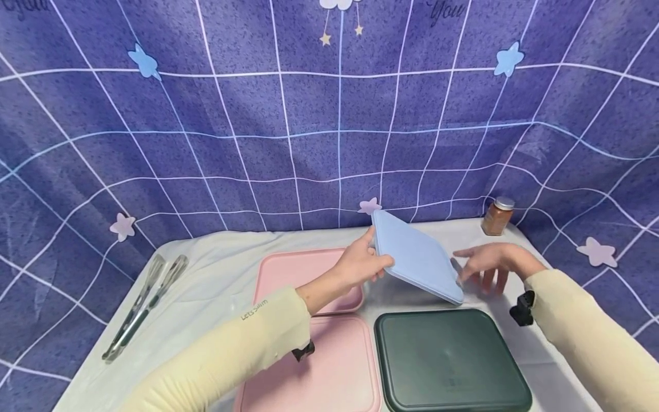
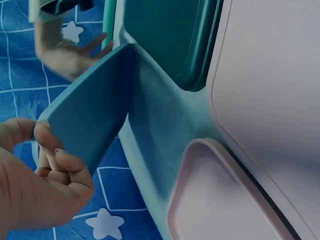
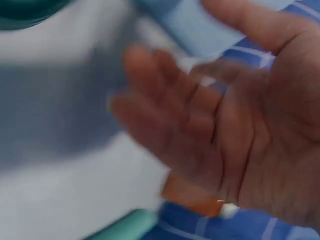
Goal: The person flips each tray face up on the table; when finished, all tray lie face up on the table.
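Note:
A light blue rectangular tray (image 1: pixel 417 252) is raised and tilted above the back of the white-covered table. My left hand (image 1: pixel 362 260) pinches its left edge between thumb and fingers; in the left wrist view the thumb presses the rim of the tray (image 2: pixel 92 107). Close to the tray's lower right end is my right hand (image 1: pixel 489 263), its fingers spread and loosely bent, holding nothing. The right wrist view shows that hand (image 3: pixel 200 115) blurred, palm in sight, with a corner of the tray (image 3: pixel 200 25) beyond it.
A pink tray (image 1: pixel 273 274) lies behind the left forearm, with another pink tray (image 1: pixel 340 377) in front of it. A dark green tray (image 1: pixel 453 355) sits beside them. Tongs (image 1: pixel 146 309) lie at far left; a lidded jar (image 1: pixel 497 217) stands at back right, near the patterned curtain (image 1: pixel 309 103).

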Demonstrator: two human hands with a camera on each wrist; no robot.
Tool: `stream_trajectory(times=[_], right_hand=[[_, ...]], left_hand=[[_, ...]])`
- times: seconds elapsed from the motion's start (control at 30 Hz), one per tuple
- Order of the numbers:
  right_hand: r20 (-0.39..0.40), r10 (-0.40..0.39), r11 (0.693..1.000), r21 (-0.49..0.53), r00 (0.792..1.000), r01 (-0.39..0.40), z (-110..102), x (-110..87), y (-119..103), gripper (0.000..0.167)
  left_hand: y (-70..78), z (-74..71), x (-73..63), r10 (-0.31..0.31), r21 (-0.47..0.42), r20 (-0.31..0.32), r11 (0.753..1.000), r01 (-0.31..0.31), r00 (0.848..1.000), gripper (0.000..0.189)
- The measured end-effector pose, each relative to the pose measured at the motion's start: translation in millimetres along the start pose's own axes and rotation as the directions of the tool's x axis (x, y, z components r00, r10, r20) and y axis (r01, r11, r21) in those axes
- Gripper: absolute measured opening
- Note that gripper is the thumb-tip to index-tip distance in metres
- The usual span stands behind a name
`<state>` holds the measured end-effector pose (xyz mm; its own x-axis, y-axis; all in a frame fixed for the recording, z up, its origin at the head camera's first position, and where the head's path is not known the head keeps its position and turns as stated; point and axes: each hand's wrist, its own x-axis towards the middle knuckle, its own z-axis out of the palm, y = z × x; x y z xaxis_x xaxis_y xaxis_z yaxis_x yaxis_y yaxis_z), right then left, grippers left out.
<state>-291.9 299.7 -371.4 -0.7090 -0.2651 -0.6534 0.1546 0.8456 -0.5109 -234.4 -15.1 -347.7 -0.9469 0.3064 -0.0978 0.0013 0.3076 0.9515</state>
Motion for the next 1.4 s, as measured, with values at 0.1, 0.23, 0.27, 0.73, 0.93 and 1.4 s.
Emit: stream_trajectory(times=[0.1, 0.23, 0.27, 0.73, 0.93, 1.4], right_hand=[[-0.037, -0.036, 0.997, -0.073, 0.999, 0.033, -11, -11.9, -29, 0.094], [-0.049, -0.098, 0.991, -0.098, 0.994, 0.093, -16, -18.9, -78, 0.088], [-0.052, -0.110, 0.989, -0.105, 0.993, 0.104, -15, -19.2, -90, 0.086], [-0.197, -0.048, 0.981, -0.192, 0.979, 0.009, 2, -7.7, -194, 0.088], [-0.243, -0.020, 0.967, -0.252, 0.970, -0.043, 7, -7.4, -209, 0.078], [-0.349, -0.063, 0.920, -0.383, 0.935, -0.081, 9, -8.4, -217, 0.026]], left_hand=[[3.7, 3.1, 0.2, 0.011, 0.033, -0.021, 0.999, -0.010, 1.000, 0.097], [6.6, 6.8, -1.3, 0.028, 0.103, -0.058, 0.994, -0.022, 0.998, 0.093], [7.0, 8.0, -1.9, 0.034, 0.131, -0.070, 0.991, -0.024, 0.997, 0.092], [10.2, 16.6, -10.3, 0.118, 0.314, -0.170, 0.947, -0.059, 0.978, 0.077], [10.0, 17.6, -12.8, 0.137, 0.336, -0.177, 0.939, -0.070, 0.975, 0.074], [14.4, 23.0, -15.5, 0.141, 0.316, -0.184, 0.946, -0.078, 0.973, 0.074]])
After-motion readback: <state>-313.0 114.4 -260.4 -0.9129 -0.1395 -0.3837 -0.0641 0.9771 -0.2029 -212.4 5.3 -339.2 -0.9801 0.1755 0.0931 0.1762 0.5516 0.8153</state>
